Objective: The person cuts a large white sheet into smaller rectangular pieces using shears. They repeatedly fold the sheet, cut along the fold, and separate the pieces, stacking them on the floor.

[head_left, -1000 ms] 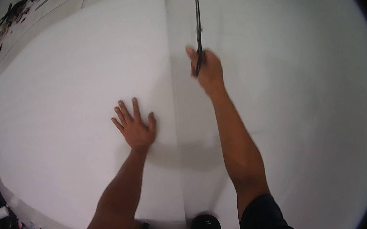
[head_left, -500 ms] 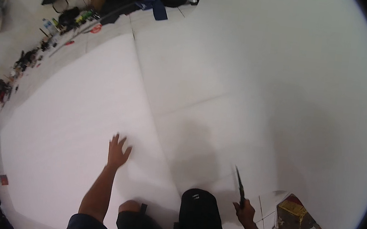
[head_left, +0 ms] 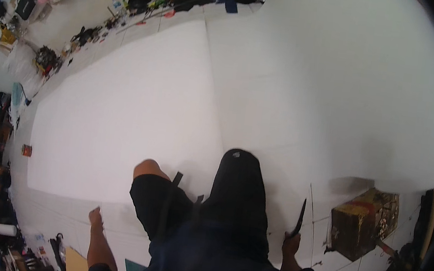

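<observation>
A large white sheet [head_left: 129, 109] lies spread over the floor in front of me and to my left. My left hand [head_left: 95, 216] is just beyond the sheet's near edge, its fingers drawn together, and I see nothing in them. To the right of my legs, my right hand [head_left: 291, 245] grips a long, dark, pointed tool [head_left: 300, 215] by its lower end. The tip points away from me. Whether it is a knife or closed scissors is too small to tell. My knees in dark shorts [head_left: 240, 191] are in the middle, close to the sheet.
At right stands a worn brown box-like block [head_left: 354, 231] with yellow markings. A small can [head_left: 27, 150] sits by the sheet's left edge. Bags, bottles and clutter line the far left wall. A white roll [head_left: 1, 228] and tools lie at lower left. A white wall rises at right.
My left hand has lifted from the sheet, spread fingers drawn in, and moved back toward me and left. My right hand keeps the dark tool. The view has shifted, showing more of the block.
</observation>
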A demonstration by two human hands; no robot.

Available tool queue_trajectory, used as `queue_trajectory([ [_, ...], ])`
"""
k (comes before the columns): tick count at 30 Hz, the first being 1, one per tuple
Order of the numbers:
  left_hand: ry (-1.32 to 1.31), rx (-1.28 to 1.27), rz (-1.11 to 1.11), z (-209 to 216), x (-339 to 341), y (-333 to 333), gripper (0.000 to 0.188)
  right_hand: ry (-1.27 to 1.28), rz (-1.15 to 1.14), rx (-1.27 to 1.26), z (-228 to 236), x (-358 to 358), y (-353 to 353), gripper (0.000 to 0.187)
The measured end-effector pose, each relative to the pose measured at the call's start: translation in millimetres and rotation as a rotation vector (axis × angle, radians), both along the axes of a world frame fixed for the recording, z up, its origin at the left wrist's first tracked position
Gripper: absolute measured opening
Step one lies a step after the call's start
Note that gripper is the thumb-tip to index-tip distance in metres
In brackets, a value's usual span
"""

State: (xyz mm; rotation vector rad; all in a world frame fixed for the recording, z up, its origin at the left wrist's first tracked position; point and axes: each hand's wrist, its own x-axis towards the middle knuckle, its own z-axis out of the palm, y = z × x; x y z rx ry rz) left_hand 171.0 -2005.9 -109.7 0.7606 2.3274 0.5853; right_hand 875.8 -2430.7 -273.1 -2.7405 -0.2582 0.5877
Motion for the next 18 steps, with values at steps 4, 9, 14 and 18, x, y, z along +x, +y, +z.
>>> queue_trajectory([
  [4, -0.283, 0.026, 0.104, -37, 19, -8, 0.076, 0.226, 0.191, -0.027, 20, 21, 27, 0.044],
  [9, -0.502, 0.083, -0.283, -79, 73, -21, 0.061, 0.299, 0.552, -0.402, 14, 64, 7, 0.040],
  [14, -0.793, 0.013, -0.023, -118, 96, -36, 0.052, -0.004, 0.766, -0.498, 78, 135, 155, 0.051],
  [18, -0.957, -0.009, 0.060, -144, 112, -34, 0.046, -0.209, 0.736, 0.266, 213, 93, 339, 0.042],
])
